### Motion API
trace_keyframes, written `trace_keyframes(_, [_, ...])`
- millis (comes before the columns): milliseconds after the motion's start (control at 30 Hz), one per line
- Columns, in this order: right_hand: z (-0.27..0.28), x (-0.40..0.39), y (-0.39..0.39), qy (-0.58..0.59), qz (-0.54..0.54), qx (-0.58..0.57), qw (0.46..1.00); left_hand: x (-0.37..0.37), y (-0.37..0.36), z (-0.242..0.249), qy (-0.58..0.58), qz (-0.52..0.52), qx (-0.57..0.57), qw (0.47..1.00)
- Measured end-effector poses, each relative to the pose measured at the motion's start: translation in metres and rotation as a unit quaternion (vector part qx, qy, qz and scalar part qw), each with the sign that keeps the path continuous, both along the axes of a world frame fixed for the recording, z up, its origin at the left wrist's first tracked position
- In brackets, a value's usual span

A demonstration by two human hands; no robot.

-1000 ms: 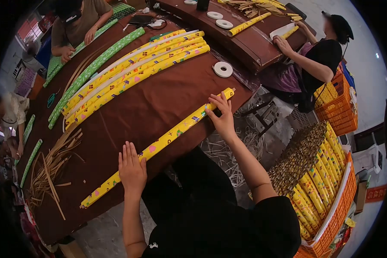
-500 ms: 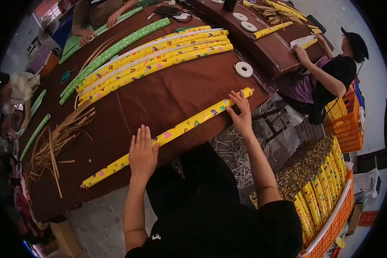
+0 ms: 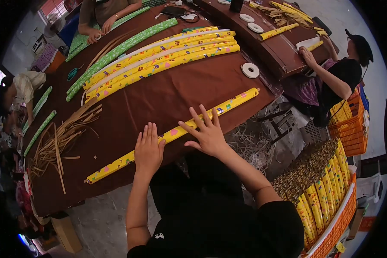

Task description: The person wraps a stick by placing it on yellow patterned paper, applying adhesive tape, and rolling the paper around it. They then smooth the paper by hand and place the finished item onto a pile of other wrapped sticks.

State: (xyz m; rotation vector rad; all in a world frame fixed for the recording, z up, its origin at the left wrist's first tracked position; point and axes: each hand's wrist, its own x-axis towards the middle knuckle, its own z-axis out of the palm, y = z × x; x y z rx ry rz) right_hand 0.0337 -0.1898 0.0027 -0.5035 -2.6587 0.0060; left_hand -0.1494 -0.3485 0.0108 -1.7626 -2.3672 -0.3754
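A long yellow patterned paper roll (image 3: 232,103) lies slantwise near the front edge of the brown-covered table (image 3: 159,101). Brown strip ends poke out of its tips. My left hand (image 3: 148,150) rests flat on the roll left of its middle, fingers stretched out together. Over the roll's middle, my right hand (image 3: 206,133) is open with its fingers spread. Neither hand grips anything. Behind the roll lie several sheets of yellow wrapping paper (image 3: 167,60) and a green roll of paper (image 3: 124,56).
Brown strips (image 3: 60,142) are piled at the left. A white tape roll (image 3: 250,70) sits near the right edge. An orange crate (image 3: 331,223) packed with yellow rolls stands at lower right. One co-worker (image 3: 344,77) works at the right table, another (image 3: 112,13) at the far side.
My right hand has moved left along the roll, from near its right end to the middle. My left hand stays at about the same spot. The view has shifted slightly.
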Motion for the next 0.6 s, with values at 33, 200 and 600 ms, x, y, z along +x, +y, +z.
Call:
trace_keyframes(33, [-0.001, 0.001, 0.001, 0.001, -0.001, 0.001, 1.0, 0.001, 0.0, 0.0, -0.002, 0.002, -0.002, 1.0])
trace_keyframes(200, [-0.002, -0.001, -0.011, 0.004, 0.014, -0.012, 1.0, 0.0, 0.001, 0.001, -0.012, 0.007, -0.008, 1.0])
trace_keyframes(600, [0.0, -0.023, -0.033, 0.018, 0.074, -0.034, 0.997, -0.007, 0.003, 0.002, -0.035, -0.007, -0.016, 0.999])
